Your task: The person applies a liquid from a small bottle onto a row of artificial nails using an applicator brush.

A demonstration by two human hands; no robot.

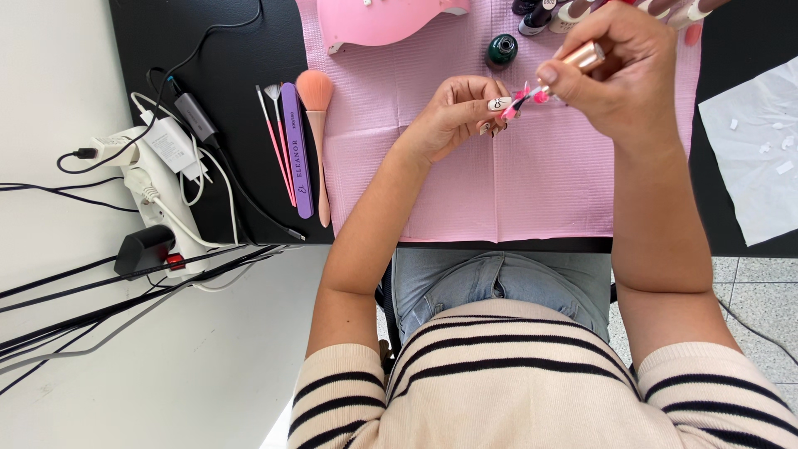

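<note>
Striped cream-and-black knit sweater (515,382) and blue jeans (499,283), worn by the seated person, fill the lower edge, nearest the camera.

Left hand (453,116): fingers curled inward over the pink ribbed paper mat (499,183), long decorated nails (497,105) turned toward the other hand, seemingly so the nail faces upward for painting. It grips no separate item.

Right hand (619,71): closed on a rose-gold polish brush cap (586,56), its pink-tipped brush (524,100) touching or just beside the left hand's nails; exact contact is too small to tell. Both hands are close together, above the mat's upper half.

Dark green round polish bottle (501,50): upright on the mat, just beyond the left hand, within easy reach.

Row of small polish bottles (549,15): top edge, cut off; colours hard to make out.

Pink curved nail lamp (378,21): far end of mat, upper part cut off.

Peach-bristled dusting brush (316,125), purple nail file (295,150), two thin pink-handled tools (276,141): laid side by side on the black desk (216,66), just left of the mat.

White power strip with plugs and cables (154,183): desk's left edge; cables trail off frame.

White paper sheet with scraps (752,158): right side of desk, partly cut off.
</note>
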